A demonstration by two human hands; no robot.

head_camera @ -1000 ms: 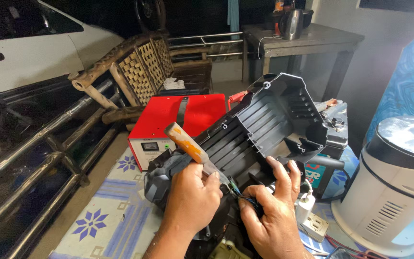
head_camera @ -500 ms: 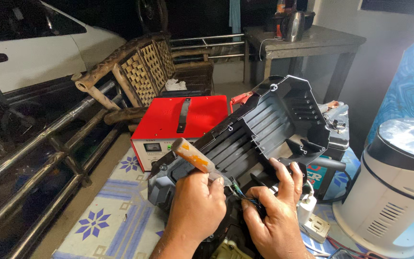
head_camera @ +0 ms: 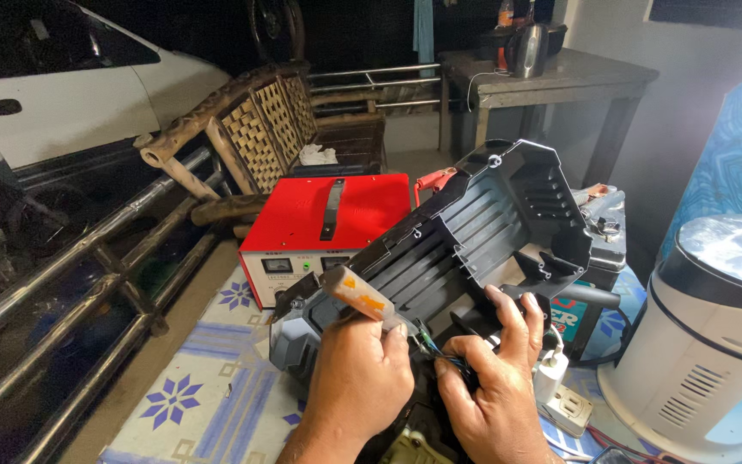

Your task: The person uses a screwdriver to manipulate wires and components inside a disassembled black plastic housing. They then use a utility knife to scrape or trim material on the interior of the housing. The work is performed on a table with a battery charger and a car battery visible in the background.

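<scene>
Black housing (head_camera: 483, 232), wires hidden under both hands, left (head_camera: 358, 378) gripping tool (head_camera: 362, 296), right (head_camera: 495, 395) pinching wires

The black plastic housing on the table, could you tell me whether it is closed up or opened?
Opened: the black plastic housing tilts up, its ribbed inside showing.

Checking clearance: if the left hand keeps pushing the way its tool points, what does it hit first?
The left hand aims its tool down-right at the wires pinched by the right hand. Wires first, probably; depth is unclear.
</scene>
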